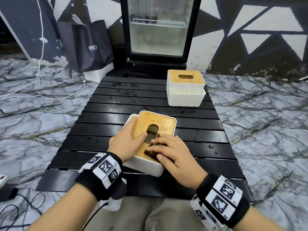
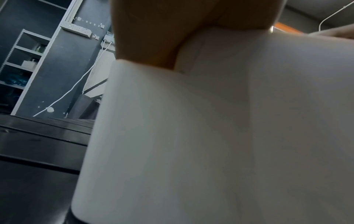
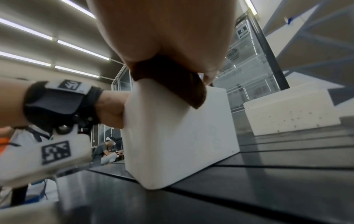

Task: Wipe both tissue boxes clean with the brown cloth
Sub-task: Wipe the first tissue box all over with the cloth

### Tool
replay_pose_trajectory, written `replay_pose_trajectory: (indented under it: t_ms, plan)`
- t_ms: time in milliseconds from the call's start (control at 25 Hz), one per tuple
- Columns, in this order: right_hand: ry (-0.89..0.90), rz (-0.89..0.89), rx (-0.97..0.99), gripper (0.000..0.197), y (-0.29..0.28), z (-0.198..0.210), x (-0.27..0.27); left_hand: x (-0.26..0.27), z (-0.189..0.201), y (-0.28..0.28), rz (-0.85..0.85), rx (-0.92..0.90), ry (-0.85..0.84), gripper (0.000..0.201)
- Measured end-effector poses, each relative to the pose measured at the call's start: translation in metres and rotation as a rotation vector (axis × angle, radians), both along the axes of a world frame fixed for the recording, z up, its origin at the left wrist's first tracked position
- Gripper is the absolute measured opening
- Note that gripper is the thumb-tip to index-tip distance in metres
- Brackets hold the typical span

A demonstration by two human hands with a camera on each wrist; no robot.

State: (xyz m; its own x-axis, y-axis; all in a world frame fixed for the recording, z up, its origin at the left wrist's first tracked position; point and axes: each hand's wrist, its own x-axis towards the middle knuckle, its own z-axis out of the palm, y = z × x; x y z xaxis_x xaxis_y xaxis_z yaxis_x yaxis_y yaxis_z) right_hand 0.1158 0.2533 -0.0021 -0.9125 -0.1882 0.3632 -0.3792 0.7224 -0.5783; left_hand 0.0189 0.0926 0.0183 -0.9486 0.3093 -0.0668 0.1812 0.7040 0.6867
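Note:
The near tissue box [image 1: 160, 124], white with a wooden slotted lid, stands on the black slatted table [image 1: 116, 100]. My left hand [image 1: 128, 144] grips its left side, thumb lying on the lid by the slot. Flat on the lid's near end, my right hand [image 1: 171, 150] presses the brown cloth [image 1: 150, 153], which is mostly hidden under the fingers. In the right wrist view the cloth [image 3: 172, 81] pokes out from under that hand [image 3: 162, 30] over the box's top edge [image 3: 182, 144]. The left wrist view is filled by the box wall [image 2: 191, 136]. A second tissue box [image 1: 185, 88] stands at the table's far right.
A glass-door fridge [image 1: 160, 30] stands behind the table, and a black bag [image 1: 88, 45] leans at the back left. White cables [image 1: 50, 84] run across the marble floor on the left. Dark stains [image 1: 126, 93] mark the far slats.

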Motion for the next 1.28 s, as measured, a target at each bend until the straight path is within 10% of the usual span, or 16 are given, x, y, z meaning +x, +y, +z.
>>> replay_pose_trajectory:
  t_ms: [520, 640, 920, 1280]
  plan:
    - [-0.067, -0.194, -0.03, 0.029, 0.031, 0.014, -0.057, -0.002, -0.001, -0.001, -0.064, -0.04, -0.014, 0.068]
    - [-0.071, -0.251, -0.049, 0.028, 0.025, 0.015, -0.055, 0.004, 0.005, -0.001, -0.08, -0.242, 0.202, 0.067]
    - [-0.088, -0.412, 0.026, 0.029, 0.008, 0.022, -0.046, 0.048, 0.013, 0.011, -0.252, -0.542, 0.208, 0.113]
    - [-0.142, -0.178, 0.116, 0.028, 0.014, 0.033, 0.013, 0.011, 0.033, -0.045, -0.388, -0.254, 0.094, 0.099]
